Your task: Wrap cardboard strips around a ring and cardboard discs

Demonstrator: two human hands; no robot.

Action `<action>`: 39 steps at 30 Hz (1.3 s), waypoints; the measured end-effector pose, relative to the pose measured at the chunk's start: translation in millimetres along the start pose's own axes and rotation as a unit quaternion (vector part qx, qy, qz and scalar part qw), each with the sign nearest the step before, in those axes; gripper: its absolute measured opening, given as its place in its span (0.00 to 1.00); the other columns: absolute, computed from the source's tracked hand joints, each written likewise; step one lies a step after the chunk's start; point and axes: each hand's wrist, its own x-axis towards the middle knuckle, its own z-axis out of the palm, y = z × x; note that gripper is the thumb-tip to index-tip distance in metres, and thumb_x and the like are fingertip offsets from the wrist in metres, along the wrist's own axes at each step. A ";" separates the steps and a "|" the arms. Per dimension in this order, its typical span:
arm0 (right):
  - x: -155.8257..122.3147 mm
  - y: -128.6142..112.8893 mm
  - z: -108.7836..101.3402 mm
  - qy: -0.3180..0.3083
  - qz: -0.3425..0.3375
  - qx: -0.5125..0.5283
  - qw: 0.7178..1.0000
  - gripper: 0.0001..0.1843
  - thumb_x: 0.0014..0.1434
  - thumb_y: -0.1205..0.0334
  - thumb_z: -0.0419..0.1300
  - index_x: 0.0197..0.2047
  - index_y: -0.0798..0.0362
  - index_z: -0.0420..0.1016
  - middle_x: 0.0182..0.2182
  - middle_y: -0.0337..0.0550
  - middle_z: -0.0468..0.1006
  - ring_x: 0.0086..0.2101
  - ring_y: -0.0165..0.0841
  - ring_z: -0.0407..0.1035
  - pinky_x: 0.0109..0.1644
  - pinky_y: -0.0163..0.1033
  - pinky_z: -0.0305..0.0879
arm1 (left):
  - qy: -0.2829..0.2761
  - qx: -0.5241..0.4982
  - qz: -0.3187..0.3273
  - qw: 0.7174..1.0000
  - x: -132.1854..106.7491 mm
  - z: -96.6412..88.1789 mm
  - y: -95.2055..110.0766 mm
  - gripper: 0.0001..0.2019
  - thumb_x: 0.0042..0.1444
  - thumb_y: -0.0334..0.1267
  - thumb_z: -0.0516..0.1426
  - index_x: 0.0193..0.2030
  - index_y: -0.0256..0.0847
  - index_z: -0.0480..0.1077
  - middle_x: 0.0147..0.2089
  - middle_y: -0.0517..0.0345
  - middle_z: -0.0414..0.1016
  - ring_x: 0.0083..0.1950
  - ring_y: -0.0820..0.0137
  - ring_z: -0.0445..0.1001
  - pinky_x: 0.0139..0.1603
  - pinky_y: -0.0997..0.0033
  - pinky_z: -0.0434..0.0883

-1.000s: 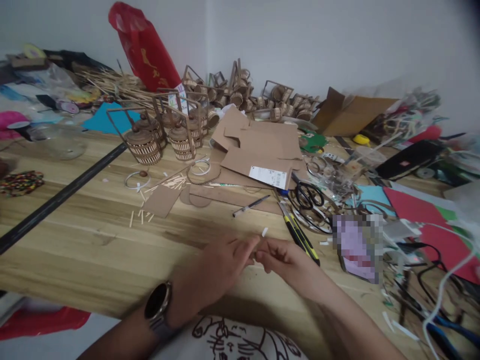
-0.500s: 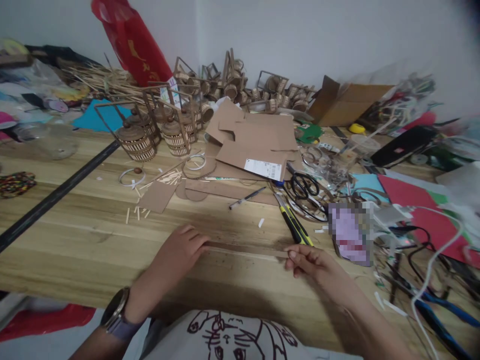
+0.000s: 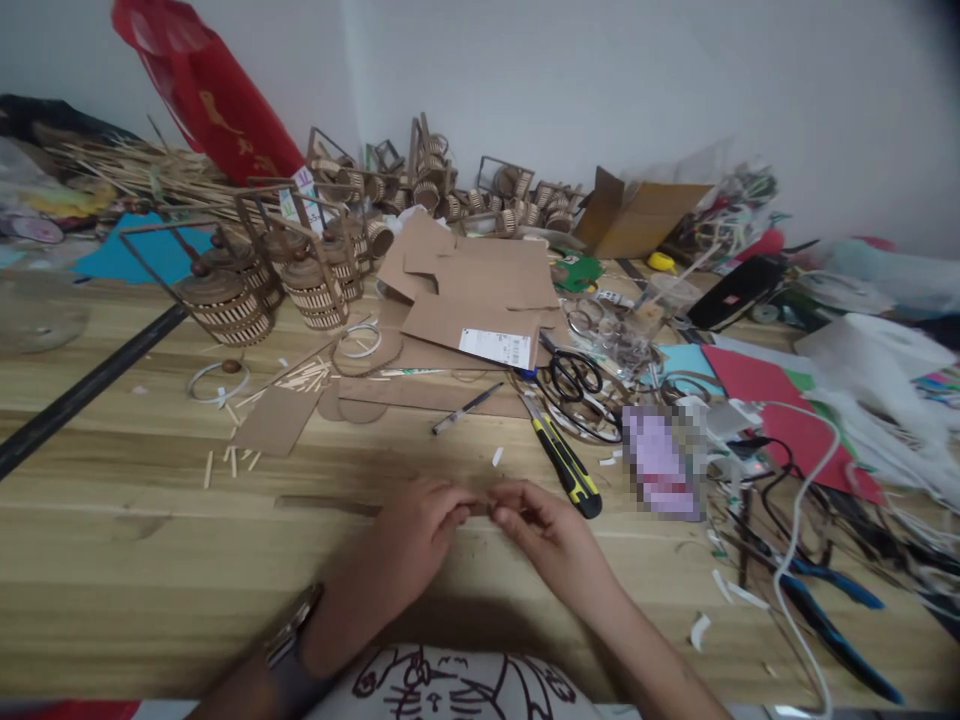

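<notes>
A thin brown cardboard strip (image 3: pixel 330 505) lies along the wooden table (image 3: pixel 150 560) and runs out to the left of my hands. My left hand (image 3: pixel 420 535) pinches the strip near its right end. My right hand (image 3: pixel 536 530) meets it from the right, fingers closed on the same end. Both hands touch at the fingertips. A watch sits on my left wrist (image 3: pixel 289 635).
A yellow-black utility knife (image 3: pixel 562 462), black scissors (image 3: pixel 570 378), a pen (image 3: pixel 466 408), cardboard sheets (image 3: pixel 480 290), small woven baskets (image 3: pixel 225 300), loose sticks (image 3: pixel 229 460), wire rings, cables and blue pliers (image 3: pixel 832 625) crowd the far and right side. A black bar (image 3: pixel 82 390) crosses the left.
Half a second ago my hands were apart at the two ends of the strip. They have come together at its right end, and the view has shifted right.
</notes>
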 end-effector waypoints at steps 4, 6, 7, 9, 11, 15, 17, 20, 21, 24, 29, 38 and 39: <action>38.3 22.2 -52.7 0.115 0.002 -0.275 0.955 0.16 0.65 0.53 0.50 0.42 0.51 0.77 0.39 0.47 0.83 0.38 0.38 0.76 0.43 0.40 0.71 | 0.070 -0.064 -0.044 0.995 -0.3 -20.1 0.3 0.10 0.63 0.35 0.52 0.40 0.40 0.75 0.40 0.53 0.80 0.43 0.62 0.77 0.43 0.64 0.70; 68.5 34.4 -84.1 0.158 0.022 -0.322 0.933 0.16 0.64 0.57 0.49 0.44 0.55 0.76 0.42 0.55 0.81 0.43 0.44 0.75 0.48 0.46 0.69 | 0.103 -0.121 -0.068 0.985 2.1 -30.3 4.4 0.09 0.62 0.40 0.53 0.39 0.40 0.74 0.33 0.55 0.78 0.35 0.64 0.76 0.36 0.67 0.70; 84.5 40.5 -98.0 0.174 0.031 -0.345 0.922 0.16 0.63 0.60 0.50 0.45 0.57 0.75 0.44 0.59 0.80 0.47 0.47 0.73 0.51 0.48 0.67 | 0.117 -0.159 -0.081 0.977 4.7 -34.3 6.5 0.10 0.61 0.41 0.53 0.38 0.40 0.73 0.30 0.58 0.76 0.32 0.65 0.75 0.33 0.69 0.69; 114.7 51.8 -118.4 0.184 0.048 -0.381 0.905 0.17 0.61 0.63 0.51 0.49 0.61 0.73 0.47 0.65 0.78 0.50 0.50 0.71 0.53 0.51 0.65 | 0.145 -0.236 -0.099 0.956 12.9 -39.8 9.2 0.10 0.60 0.44 0.55 0.38 0.40 0.72 0.27 0.60 0.74 0.30 0.67 0.73 0.32 0.70 0.68; 138.1 61.3 -128.3 0.170 0.062 -0.405 0.896 0.20 0.58 0.64 0.56 0.53 0.62 0.71 0.45 0.64 0.79 0.46 0.51 0.73 0.50 0.49 0.66 | 0.188 -0.289 -0.101 0.933 24.3 -42.2 8.6 0.10 0.58 0.44 0.57 0.38 0.39 0.72 0.30 0.59 0.75 0.34 0.68 0.74 0.35 0.71 0.68; 156.2 71.1 -132.4 0.145 0.068 -0.433 0.887 0.27 0.55 0.64 0.58 0.58 0.62 0.67 0.40 0.59 0.81 0.40 0.49 0.76 0.42 0.45 0.68 | 0.258 -0.364 -0.101 0.889 46.2 -41.1 0.7 0.10 0.53 0.43 0.61 0.35 0.38 0.72 0.29 0.62 0.73 0.31 0.73 0.70 0.29 0.76 0.65; 153.5 71.0 -136.3 0.146 0.061 -0.444 0.882 0.30 0.56 0.62 0.57 0.62 0.62 0.64 0.41 0.59 0.81 0.39 0.49 0.76 0.41 0.45 0.67 | 0.261 -0.423 -0.110 0.861 52.1 -38.2 -2.3 0.11 0.51 0.44 0.62 0.34 0.38 0.71 0.24 0.66 0.67 0.23 0.77 0.63 0.22 0.78 0.59; 142.8 65.1 -147.5 0.154 0.043 -0.456 0.876 0.31 0.60 0.58 0.55 0.65 0.58 0.62 0.41 0.58 0.80 0.39 0.49 0.75 0.41 0.46 0.67 | 0.234 -0.498 -0.121 0.826 53.1 -30.8 -2.1 0.13 0.48 0.44 0.64 0.33 0.38 0.68 0.22 0.68 0.66 0.20 0.79 0.61 0.18 0.80 0.57; 138.3 61.5 -151.1 0.159 0.030 -0.457 0.875 0.30 0.61 0.57 0.54 0.65 0.57 0.62 0.41 0.58 0.79 0.39 0.49 0.75 0.42 0.46 0.66 | 0.227 -0.511 -0.124 0.820 51.9 -27.7 -1.2 0.14 0.47 0.43 0.64 0.33 0.38 0.67 0.23 0.67 0.68 0.20 0.78 0.63 0.19 0.80 0.59; 121.2 44.2 -152.8 0.183 -0.012 -0.423 0.888 0.31 0.59 0.52 0.55 0.62 0.58 0.64 0.36 0.54 0.77 0.35 0.46 0.73 0.40 0.45 0.66 | 0.213 -0.534 -0.136 0.807 46.7 -18.0 2.3 0.14 0.47 0.42 0.65 0.34 0.38 0.67 0.25 0.64 0.72 0.22 0.76 0.70 0.22 0.79 0.65; 70.3 -6.9 -105.2 0.087 -0.007 -0.249 0.964 0.27 0.54 0.50 0.57 0.54 0.53 0.63 0.25 0.37 0.71 0.25 0.36 0.67 0.29 0.38 0.63 | 0.175 -0.559 -0.151 0.796 37.2 -4.8 8.0 0.15 0.51 0.48 0.64 0.33 0.39 0.67 0.24 0.63 0.74 0.22 0.74 0.73 0.24 0.77 0.70; 11.1 -48.3 -25.4 -0.106 -0.039 -0.176 0.978 0.28 0.47 0.59 0.68 0.51 0.50 0.65 0.39 0.45 0.78 0.36 0.40 0.74 0.36 0.39 0.66 | 0.106 -0.588 -0.102 0.795 18.5 6.5 15.0 0.18 0.52 0.52 0.65 0.34 0.38 0.69 0.27 0.59 0.77 0.25 0.72 0.75 0.28 0.74 0.72; 9.8 -47.0 -25.1 -0.099 -0.048 -0.191 0.975 0.29 0.48 0.58 0.68 0.52 0.50 0.65 0.40 0.46 0.78 0.36 0.41 0.75 0.35 0.40 0.66 | 0.105 -0.591 -0.098 0.794 17.7 7.6 14.3 0.18 0.52 0.52 0.65 0.34 0.38 0.69 0.27 0.58 0.78 0.26 0.72 0.76 0.28 0.74 0.72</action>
